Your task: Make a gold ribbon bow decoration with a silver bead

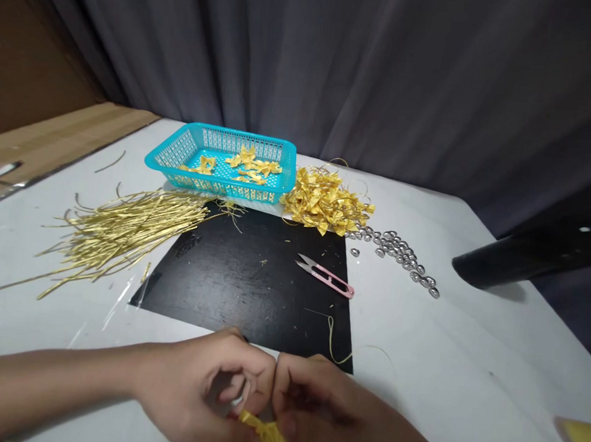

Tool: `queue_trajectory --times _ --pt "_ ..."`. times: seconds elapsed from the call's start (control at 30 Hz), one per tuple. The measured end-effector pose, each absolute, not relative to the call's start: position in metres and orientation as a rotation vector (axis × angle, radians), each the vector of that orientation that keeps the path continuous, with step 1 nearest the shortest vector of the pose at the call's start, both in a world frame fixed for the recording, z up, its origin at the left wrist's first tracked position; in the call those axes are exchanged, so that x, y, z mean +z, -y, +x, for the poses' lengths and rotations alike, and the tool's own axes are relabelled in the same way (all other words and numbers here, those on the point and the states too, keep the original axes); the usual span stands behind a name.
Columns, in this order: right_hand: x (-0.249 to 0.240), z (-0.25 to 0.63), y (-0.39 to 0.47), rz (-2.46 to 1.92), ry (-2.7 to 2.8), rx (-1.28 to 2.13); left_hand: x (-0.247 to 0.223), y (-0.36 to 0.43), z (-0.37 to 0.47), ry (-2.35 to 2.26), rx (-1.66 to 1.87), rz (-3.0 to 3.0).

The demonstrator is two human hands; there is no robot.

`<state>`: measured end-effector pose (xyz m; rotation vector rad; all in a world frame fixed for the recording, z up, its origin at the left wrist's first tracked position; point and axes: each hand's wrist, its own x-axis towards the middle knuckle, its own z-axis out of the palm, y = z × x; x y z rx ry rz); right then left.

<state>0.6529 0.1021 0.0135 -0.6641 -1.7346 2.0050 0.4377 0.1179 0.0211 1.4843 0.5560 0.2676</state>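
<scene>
Both hands meet at the bottom middle of the view, knuckles touching. Between them is a yellow ribbon flower [271, 439], partly hidden by the fingers. My left hand [205, 389] is closed, its thumb and fingers pinching the left side of the flower. On the other side, my right hand [319, 402] is closed too, its thumb against the flower's right edge. Beyond the hands lies a black mat [237, 271]. Pink-handled thread snips [326, 276] rest on its right part, blades pointing left. A needle with yellow thread [331, 336] lies at the mat's lower right.
A turquoise basket [218, 188] with several yellow flowers stands at the back. A heap of yellow flowers [327, 199] is beside it, near scattered silver beads [404, 251]. Gold cords [135, 228] lie in a bundle at left. A black cylindrical object [493, 263] stands at right.
</scene>
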Motion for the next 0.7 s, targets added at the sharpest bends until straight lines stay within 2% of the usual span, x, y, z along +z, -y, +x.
queue_trajectory --times 0.4,0.7 --pt "0.025 0.651 -0.101 -0.906 2.038 1.802 0.021 -0.115 0.44 -0.588 0.302 1.646" --pt "0.032 0.652 -0.103 -0.965 2.0 1.861 0.023 -0.116 0.44 -0.628 0.282 1.653"
